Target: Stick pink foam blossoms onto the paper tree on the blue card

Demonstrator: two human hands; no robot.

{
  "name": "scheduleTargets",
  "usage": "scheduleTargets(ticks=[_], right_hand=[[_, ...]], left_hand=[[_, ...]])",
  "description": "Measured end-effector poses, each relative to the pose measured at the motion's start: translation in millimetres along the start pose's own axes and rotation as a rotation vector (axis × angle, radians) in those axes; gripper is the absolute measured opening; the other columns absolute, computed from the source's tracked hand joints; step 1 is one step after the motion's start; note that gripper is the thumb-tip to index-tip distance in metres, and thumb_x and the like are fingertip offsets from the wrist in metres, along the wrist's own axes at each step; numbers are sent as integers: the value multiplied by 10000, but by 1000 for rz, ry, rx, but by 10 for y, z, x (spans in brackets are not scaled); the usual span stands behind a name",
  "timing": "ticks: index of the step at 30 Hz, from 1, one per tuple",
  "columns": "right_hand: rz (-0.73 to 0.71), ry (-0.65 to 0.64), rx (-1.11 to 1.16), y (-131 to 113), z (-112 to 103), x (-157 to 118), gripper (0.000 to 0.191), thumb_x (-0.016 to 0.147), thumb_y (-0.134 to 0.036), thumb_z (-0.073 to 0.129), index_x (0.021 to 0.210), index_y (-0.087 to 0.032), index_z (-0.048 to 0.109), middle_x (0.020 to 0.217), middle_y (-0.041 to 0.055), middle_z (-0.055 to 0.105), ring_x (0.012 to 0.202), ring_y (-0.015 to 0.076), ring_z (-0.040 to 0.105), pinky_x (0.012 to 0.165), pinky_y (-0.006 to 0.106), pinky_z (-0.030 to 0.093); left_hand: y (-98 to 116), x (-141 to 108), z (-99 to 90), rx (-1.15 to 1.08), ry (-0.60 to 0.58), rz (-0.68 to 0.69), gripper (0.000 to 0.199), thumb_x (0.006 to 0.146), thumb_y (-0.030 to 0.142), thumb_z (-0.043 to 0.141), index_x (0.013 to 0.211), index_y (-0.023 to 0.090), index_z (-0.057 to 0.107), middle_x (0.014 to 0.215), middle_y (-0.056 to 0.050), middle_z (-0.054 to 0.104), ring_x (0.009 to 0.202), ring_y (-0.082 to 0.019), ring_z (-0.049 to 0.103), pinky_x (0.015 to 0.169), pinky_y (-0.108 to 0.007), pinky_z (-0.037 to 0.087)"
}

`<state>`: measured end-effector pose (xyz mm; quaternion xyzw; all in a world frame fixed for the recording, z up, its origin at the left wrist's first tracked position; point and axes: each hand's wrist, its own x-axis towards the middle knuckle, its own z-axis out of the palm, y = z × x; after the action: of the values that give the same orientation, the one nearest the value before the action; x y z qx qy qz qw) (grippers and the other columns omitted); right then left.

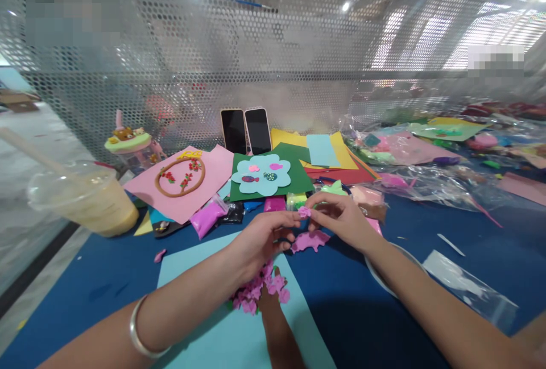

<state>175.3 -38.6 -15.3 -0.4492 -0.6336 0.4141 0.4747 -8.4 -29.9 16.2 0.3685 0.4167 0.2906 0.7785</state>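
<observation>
Between the fingertips of my two hands is a small pink clay flower [304, 211]. My left hand [273, 232] reaches it from the left with thumb and finger closed, the other fingers curled. From the right, my right hand [339, 215] pinches the same flower. Just below them a flattened, ragged piece of pink clay [310, 240] lies on the blue table. Under my left wrist a light blue sheet [205, 335] carries a brown clay tree trunk [275, 323] with clusters of pink clay blossoms [251, 294], partly hidden by my arm.
Behind my hands lie a blue flower-shaped card [262, 174], a pink sheet [187, 210] with a brown ring, and bagged purple clay [208, 215]. Two phones [258, 130] lean against the perforated metal screen [298, 39]. A plastic drink cup [85, 198] stands left; plastic bags [435, 187] lie right.
</observation>
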Motion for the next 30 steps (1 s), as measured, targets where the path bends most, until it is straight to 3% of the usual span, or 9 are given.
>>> scheduleTargets(ticks=[4, 10, 30], right_hand=[[15, -2, 15, 2, -9, 3, 174, 755, -337, 679, 802, -179, 625, 723, 16, 652, 573, 146, 667, 567, 258, 562], [-14, -36, 10, 36, -37, 8, 191, 770, -358, 671, 865, -192, 669, 855, 33, 648, 573, 133, 660, 575, 271, 563], [-14, -74, 28, 52, -72, 9, 178, 749, -339, 688, 842, -193, 645, 842, 35, 664, 602, 154, 668, 587, 282, 549]], left_hand=[[5, 9, -9, 4, 2, -9, 104, 639, 165, 636, 722, 139, 691, 756, -16, 608, 581, -74, 488, 547, -208, 369], [11, 6, -9, 1, 1, 16, 128, 605, 148, 645, 719, 144, 704, 750, -24, 613, 595, -81, 488, 557, -210, 371], [28, 21, -34, 102, -53, 23, 215, 591, 218, 652, 777, 138, 726, 721, -24, 576, 600, -94, 460, 589, -243, 342]])
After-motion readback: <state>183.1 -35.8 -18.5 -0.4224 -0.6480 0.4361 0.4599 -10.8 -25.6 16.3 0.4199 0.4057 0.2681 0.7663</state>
